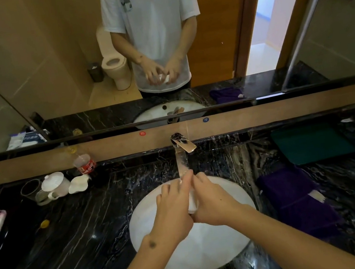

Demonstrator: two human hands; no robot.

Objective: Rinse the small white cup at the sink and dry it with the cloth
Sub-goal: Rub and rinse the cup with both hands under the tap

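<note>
Here, both hands held the cup (pixel 192 201) | left hand (pixel 173 206) and right hand (pixel 214 200) wrapped round it | over the sink (pixel 143 217), under the tap (pixel 181 144)

The counter (pixel 79 252) looks like polished black stone veined in white, glossy enough to throw back ceiling lights, and wet-looking near the basin. The sink (pixel 232 199) is smooth white ceramic with a soft sheen. The tap (pixel 182 145) is bright metal, mirror-like on its flat lever. Between both hands the small white cup (pixel 192 201) reads as glazed white ceramic. Right of the basin lies a purple cloth (pixel 296 199), matt and napped like towelling; behind it a dark green cloth (pixel 311 144), flatter and matt. At the left stand a clear glass tumbler (pixel 30 190), a glossy white lidded mug (pixel 56 183) and a clear plastic bottle (pixel 84 163) with a red label
</note>
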